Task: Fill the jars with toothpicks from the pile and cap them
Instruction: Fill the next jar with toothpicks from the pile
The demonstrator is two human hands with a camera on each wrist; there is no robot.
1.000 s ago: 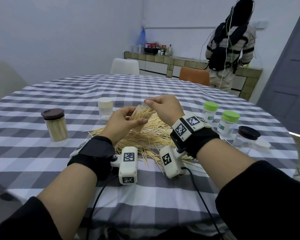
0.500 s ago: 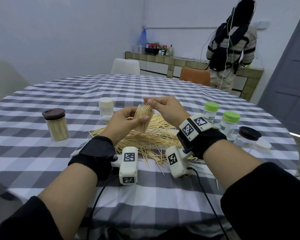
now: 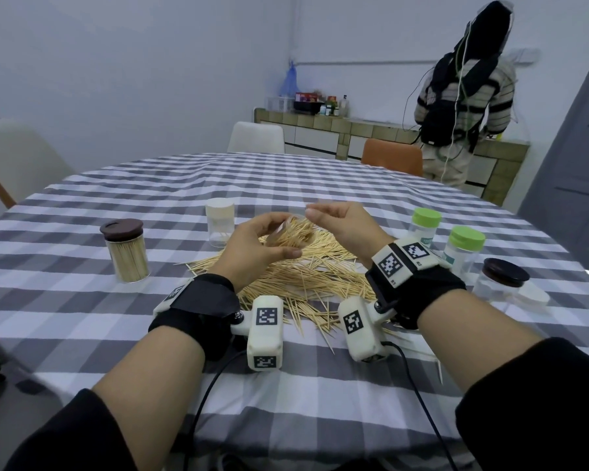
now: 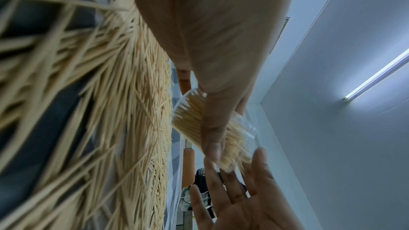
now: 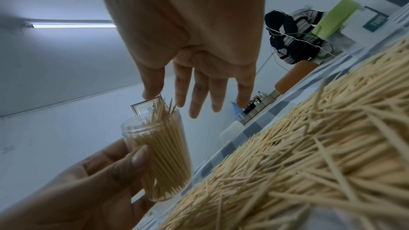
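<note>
My left hand (image 3: pixel 262 244) grips a clear lidless jar (image 3: pixel 295 232) packed with toothpicks and holds it tilted above the pile of loose toothpicks (image 3: pixel 306 277) on the checked tablecloth. In the right wrist view the jar (image 5: pixel 163 155) shows a few tips sticking out of its mouth. My right hand (image 5: pixel 199 93) hovers at the mouth with straight fingers, its thumb touching those tips. The left wrist view shows the jar (image 4: pixel 190 116) under my left thumb, with the right hand (image 4: pixel 239 198) spread just beyond it and the pile (image 4: pixel 110 111) below.
A full brown-lidded jar (image 3: pixel 126 249) stands at the left and a white-lidded jar (image 3: pixel 220 222) behind the pile. Two green-lidded jars (image 3: pixel 424 226) (image 3: pixel 463 246), a dark-lidded jar (image 3: pixel 500 280) and a loose white lid (image 3: pixel 532 297) are at the right. A person (image 3: pixel 463 96) stands at the far counter.
The right hand's fingers, earlier pinched on the fanned-out toothpick tips, have straightened. The left hand has tilted the jar, and the toothpicks sit deeper in it.
</note>
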